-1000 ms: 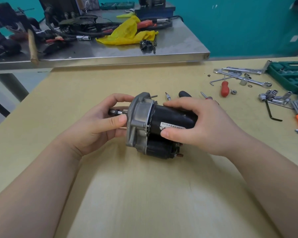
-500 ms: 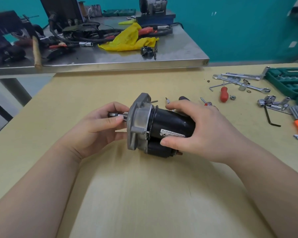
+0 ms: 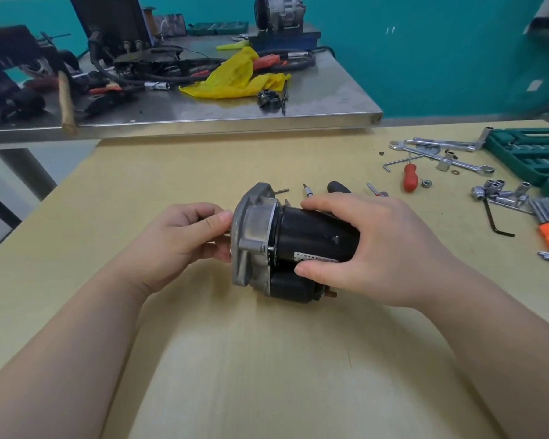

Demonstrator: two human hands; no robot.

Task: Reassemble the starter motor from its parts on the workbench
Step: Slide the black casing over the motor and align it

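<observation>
The starter motor (image 3: 311,236) lies on its side in the middle of the wooden workbench (image 3: 267,359), its black body and solenoid pointing right. Its grey aluminium end housing (image 3: 254,236) faces left. My right hand (image 3: 371,245) grips the black body from above, thumb on the white label. My left hand (image 3: 184,239) is curled at the housing's left face, fingers round the shaft end, which is hidden by them. A thin bolt (image 3: 282,190) sticks out behind the housing's top.
Behind the motor lie a bit (image 3: 308,190), a black handle (image 3: 338,186) and a small screwdriver (image 3: 376,190). To the right are a red screwdriver (image 3: 410,177), spanners (image 3: 441,156), sockets (image 3: 498,191), hex keys (image 3: 496,221) and a green socket case (image 3: 533,153). A cluttered steel table (image 3: 330,99) stands beyond.
My left hand has closed in against the housing, covering the shaft that showed before. The motor has tilted slightly, and my head has shifted so the scene sits lower in view.
</observation>
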